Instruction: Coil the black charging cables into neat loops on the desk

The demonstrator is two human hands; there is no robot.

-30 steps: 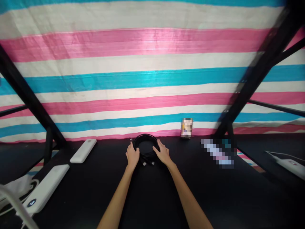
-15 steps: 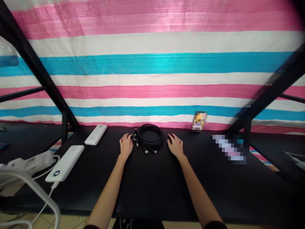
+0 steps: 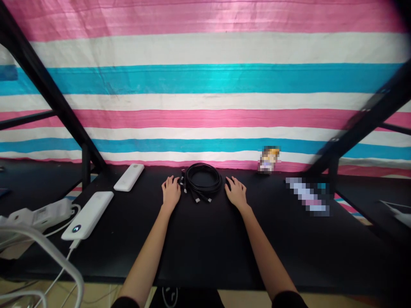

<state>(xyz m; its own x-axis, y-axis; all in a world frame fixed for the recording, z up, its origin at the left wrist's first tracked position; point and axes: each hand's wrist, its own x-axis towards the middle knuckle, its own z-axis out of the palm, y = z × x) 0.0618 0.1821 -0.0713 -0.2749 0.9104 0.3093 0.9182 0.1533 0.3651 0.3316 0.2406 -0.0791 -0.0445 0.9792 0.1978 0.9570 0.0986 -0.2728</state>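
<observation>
A coiled black cable bundle [image 3: 204, 188] lies on the black table [image 3: 205, 244], its several silver plugs showing at the left and front of the coil. Just left of it, my left hand [image 3: 171, 191] rests palm down on the tabletop, fingers apart and holding nothing. On the coil's other side my right hand [image 3: 236, 192] also lies flat with spread fingers, a small gap between it and the cable. Neither hand visibly grips anything.
Two white power banks [image 3: 129, 177] lie at the left, the nearer one plugged into a white cable. Farther left is a white power strip [image 3: 53, 214]. Blurred items [image 3: 306, 194] lie at right. Black frame bars [image 3: 51, 94] rise in front of a striped sheet [image 3: 205, 79].
The view has tilted slightly, so the table sits a little higher. Both hands and the cable coil keep nearly the same places.
</observation>
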